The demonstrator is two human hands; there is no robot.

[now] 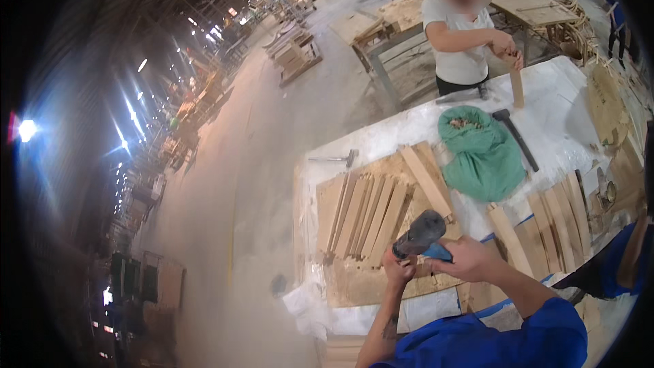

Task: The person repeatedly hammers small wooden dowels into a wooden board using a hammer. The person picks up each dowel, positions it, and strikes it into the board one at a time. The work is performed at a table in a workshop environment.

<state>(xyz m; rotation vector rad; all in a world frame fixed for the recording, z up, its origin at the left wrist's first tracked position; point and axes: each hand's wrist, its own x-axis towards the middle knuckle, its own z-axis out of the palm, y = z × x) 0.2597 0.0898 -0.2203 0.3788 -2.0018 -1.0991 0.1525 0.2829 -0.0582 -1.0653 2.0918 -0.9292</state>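
My right hand (470, 259) grips the blue body of a power drill (424, 233), whose dark grey front end points up and left. My left hand (399, 267) is closed on the drill's lower front end. Both hands hover over a row of several wooden slats (368, 215) lying side by side on a board (361, 283) on the white-covered workbench (381, 140). One longer slat (426, 180) lies slanted across the row's right end.
A green cloth bag (485, 153) with small parts sits behind the slats. A hammer (516, 138) and a metal tool (335, 159) lie on the bench. More slats (552, 221) lie at right. A person in a white shirt (458, 31) holds an upright slat (517, 82) at the far side.
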